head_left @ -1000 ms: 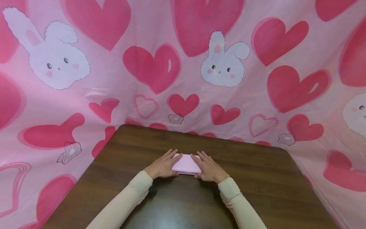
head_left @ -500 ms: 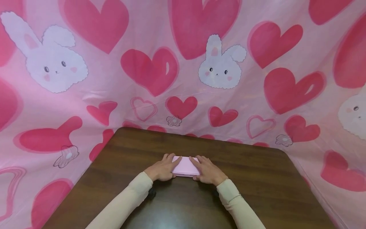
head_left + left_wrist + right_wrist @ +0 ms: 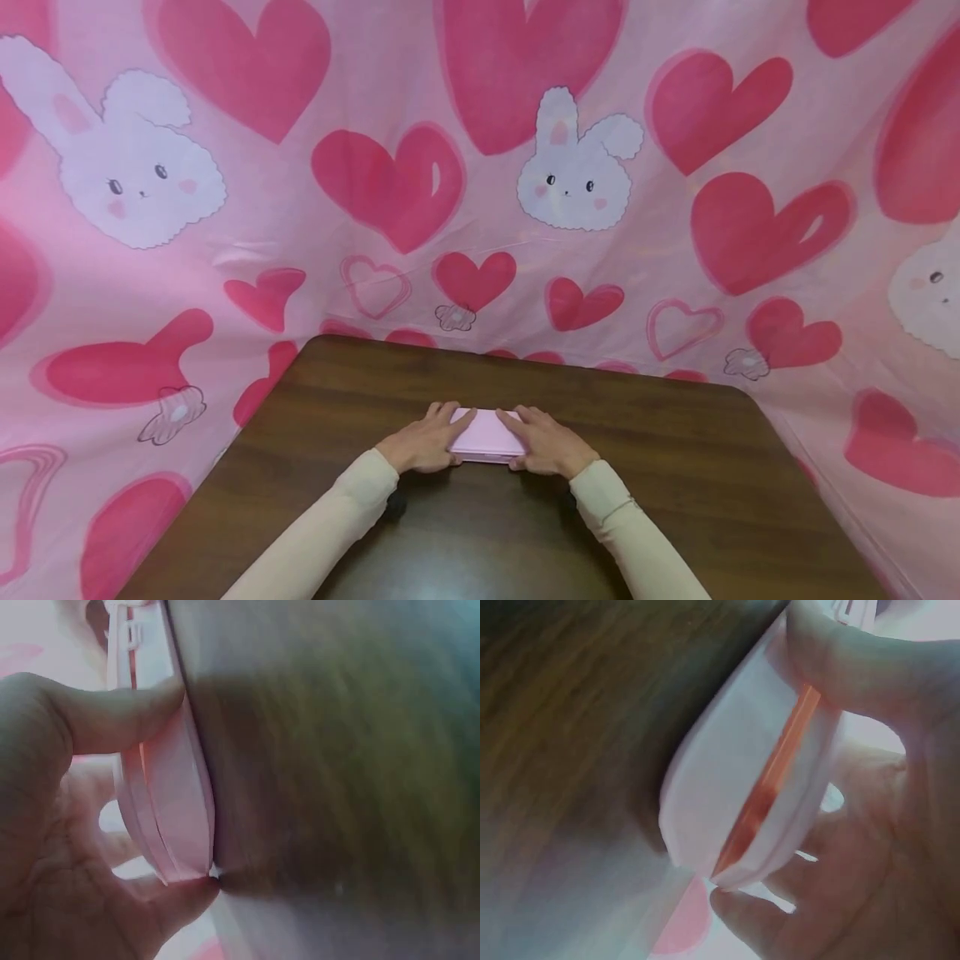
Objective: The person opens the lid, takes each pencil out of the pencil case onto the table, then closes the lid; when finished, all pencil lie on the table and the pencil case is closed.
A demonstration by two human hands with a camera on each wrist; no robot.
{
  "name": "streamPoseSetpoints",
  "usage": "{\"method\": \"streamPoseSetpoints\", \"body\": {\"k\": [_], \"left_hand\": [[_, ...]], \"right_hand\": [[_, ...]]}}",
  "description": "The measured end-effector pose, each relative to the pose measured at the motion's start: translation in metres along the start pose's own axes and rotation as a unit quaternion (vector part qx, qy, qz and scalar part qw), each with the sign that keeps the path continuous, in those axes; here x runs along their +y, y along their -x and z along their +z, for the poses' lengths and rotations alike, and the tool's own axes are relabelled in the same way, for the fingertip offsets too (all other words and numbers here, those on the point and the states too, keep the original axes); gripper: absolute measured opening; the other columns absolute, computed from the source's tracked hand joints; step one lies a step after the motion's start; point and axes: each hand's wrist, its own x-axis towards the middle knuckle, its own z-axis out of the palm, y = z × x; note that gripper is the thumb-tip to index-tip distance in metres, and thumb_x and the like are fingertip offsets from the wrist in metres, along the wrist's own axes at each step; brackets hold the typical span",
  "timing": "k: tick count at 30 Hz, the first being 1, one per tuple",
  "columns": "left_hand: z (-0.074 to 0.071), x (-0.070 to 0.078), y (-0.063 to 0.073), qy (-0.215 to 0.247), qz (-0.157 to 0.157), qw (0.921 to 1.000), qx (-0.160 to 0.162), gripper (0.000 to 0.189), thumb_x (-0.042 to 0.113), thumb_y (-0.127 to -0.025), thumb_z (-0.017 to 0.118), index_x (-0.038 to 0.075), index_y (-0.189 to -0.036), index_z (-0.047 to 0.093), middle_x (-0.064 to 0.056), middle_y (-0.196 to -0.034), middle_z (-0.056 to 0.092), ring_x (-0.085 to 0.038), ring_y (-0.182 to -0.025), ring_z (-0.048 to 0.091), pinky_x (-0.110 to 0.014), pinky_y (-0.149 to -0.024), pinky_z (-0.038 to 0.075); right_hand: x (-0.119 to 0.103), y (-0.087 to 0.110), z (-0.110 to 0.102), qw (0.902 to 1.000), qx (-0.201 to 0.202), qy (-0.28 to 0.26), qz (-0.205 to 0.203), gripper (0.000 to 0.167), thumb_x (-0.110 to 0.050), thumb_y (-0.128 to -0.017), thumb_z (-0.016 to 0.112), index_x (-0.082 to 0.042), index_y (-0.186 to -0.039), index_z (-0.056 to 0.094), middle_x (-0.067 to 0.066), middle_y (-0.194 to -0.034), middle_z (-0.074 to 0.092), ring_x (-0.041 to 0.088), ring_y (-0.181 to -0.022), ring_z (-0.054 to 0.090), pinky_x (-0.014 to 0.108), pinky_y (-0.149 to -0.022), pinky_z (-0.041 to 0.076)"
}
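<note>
A flat pink plastic case [image 3: 487,433] lies on the brown table, its lid facing up. My left hand [image 3: 422,443] grips its left end and my right hand [image 3: 555,446] grips the right end. In the left wrist view, the thumb lies across the front side of the case [image 3: 180,799], below a small clasp [image 3: 133,634], and a fingertip presses the far corner. From the right wrist, an orange strip [image 3: 759,802] shows in the seam between lid and base. That thumb also lies over the front side, with fingers round the back. The inside is hidden.
The dark wood-grain table [image 3: 645,492] has rounded far corners. Behind it and along both sides hangs a pink curtain [image 3: 510,208] printed with hearts and rabbits. A dark wrist device [image 3: 395,505] sits under the left cuff.
The fingers of both hands have drawn in closer round the ends of the case. The case stays shut between them, and the head view has shifted slightly.
</note>
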Motion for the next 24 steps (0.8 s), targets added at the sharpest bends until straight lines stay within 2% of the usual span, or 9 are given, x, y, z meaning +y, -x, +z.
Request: {"method": "streamPoseSetpoints", "body": {"k": [7,11,17,24], "left_hand": [[-0.001,-0.016,0.0,0.096,-0.001,0.9953,0.007,0.084,0.04,-0.086,0.075,0.028,-0.159,0.034,-0.011,-0.165,0.028,-0.034,-0.15,0.031,-0.058,-0.116,0.039],[-0.001,-0.021,0.002,0.14,-0.02,0.9898,0.013,0.087,0.042,-0.084,0.078,0.023,-0.158,0.036,-0.013,-0.163,0.031,-0.035,-0.149,0.034,-0.058,-0.118,0.036],[0.0,-0.026,0.001,0.139,-0.054,0.9882,0.034,0.104,0.048,-0.078,0.082,0.007,-0.159,0.031,-0.019,-0.159,0.039,-0.037,-0.148,0.035,-0.057,-0.121,0.031],[0.001,-0.028,0.001,0.136,-0.068,0.9872,0.049,0.111,0.048,-0.073,0.086,-0.001,-0.156,0.031,-0.024,-0.157,0.04,-0.042,-0.149,0.032,-0.057,-0.124,0.022]], "right_hand": [[0.001,-0.002,-0.001,0.9982,0.038,0.043,-0.016,0.082,-0.04,-0.076,0.083,-0.023,-0.148,0.048,0.01,-0.144,0.057,0.034,-0.133,0.052,0.058,-0.109,0.044],[0.005,-0.001,-0.003,0.9971,0.042,0.056,-0.03,0.081,-0.042,-0.073,0.084,-0.022,-0.145,0.052,0.011,-0.139,0.059,0.032,-0.127,0.052,0.055,-0.107,0.046],[0.011,0.002,-0.013,0.9994,0.019,0.02,-0.023,0.073,-0.027,-0.071,0.087,-0.025,-0.139,0.059,0.007,-0.134,0.058,0.027,-0.123,0.052,0.051,-0.105,0.051],[0.015,0.002,-0.03,0.999,-0.019,-0.007,-0.039,0.063,-0.019,-0.075,0.081,-0.021,-0.135,0.063,0.009,-0.135,0.061,0.031,-0.125,0.055,0.054,-0.11,0.046]]}}
